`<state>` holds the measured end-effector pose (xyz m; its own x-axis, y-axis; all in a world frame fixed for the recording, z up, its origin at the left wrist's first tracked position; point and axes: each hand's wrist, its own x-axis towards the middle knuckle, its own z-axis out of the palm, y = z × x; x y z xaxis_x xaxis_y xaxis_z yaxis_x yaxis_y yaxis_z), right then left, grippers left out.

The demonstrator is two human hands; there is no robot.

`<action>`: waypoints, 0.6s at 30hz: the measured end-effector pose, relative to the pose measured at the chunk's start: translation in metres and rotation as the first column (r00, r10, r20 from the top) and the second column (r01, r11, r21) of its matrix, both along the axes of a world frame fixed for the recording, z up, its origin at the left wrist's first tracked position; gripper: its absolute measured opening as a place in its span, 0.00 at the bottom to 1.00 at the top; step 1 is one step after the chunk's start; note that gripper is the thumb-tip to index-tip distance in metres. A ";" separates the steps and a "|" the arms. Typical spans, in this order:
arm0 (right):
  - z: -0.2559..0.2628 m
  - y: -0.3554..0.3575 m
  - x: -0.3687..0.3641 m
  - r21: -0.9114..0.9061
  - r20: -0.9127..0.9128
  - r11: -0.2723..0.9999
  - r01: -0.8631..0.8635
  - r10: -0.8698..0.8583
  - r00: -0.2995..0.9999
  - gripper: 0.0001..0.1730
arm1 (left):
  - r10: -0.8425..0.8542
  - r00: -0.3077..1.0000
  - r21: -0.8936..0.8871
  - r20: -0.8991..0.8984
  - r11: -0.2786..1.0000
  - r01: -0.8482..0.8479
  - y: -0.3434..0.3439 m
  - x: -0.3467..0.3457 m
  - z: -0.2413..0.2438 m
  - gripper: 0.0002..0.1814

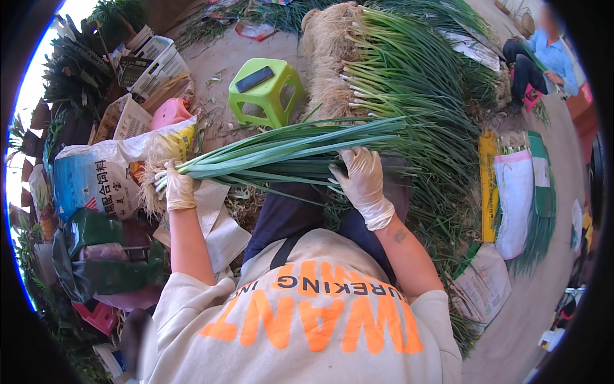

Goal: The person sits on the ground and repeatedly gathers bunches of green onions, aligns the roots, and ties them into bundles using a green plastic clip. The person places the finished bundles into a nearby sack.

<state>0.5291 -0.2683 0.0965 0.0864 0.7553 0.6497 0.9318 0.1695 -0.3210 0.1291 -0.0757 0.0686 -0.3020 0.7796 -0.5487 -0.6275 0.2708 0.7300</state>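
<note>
My left hand [180,187], in a whitish disposable glove, grips a bunch of green onions [288,144] just above its roots. The bunch lies sideways over my knees, with the roots at the left and the green leaves reaching right. My right hand [362,180], gloved too, is at the lower edge of the leaves, fingers bent and thumb apart from them; whether it holds any leaves cannot be told. Beyond the bunch, a large pile of green onions [407,72] lies with its roots to the left.
A green plastic stool [268,96] bears a phone [254,79]. A printed woven sack [115,168] and white plastic baskets [160,72] stand at left. Wrapped green onions [515,201] lie at right. Another person [551,53] sits at upper right, holding green onions.
</note>
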 end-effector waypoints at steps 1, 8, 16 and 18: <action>0.000 0.001 0.000 -0.014 0.005 1.000 -0.008 0.008 1.000 0.21 | 0.005 1.000 0.000 0.005 1.000 -0.005 -0.001 0.004 0.003 0.31; 0.004 0.000 0.005 0.000 0.115 1.000 -0.027 0.027 0.993 0.17 | -0.109 0.993 0.068 -0.038 0.992 0.111 0.004 0.000 0.000 0.29; 0.015 -0.017 0.010 0.083 -0.983 0.996 -0.029 0.087 0.159 0.04 | -0.034 0.972 0.053 0.233 0.998 0.023 0.033 -0.044 -0.044 0.25; 0.018 -0.034 0.049 0.097 -0.772 0.975 0.198 -0.051 0.633 0.09 | -0.041 0.951 0.064 0.306 0.998 0.023 0.027 -0.029 -0.028 0.24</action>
<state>0.5783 -0.3020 0.1146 0.6903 0.5931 0.4144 0.3830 0.1863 -0.9048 0.1000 -0.0482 0.0407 -0.1004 0.8200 -0.5635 -0.8157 0.2565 0.5185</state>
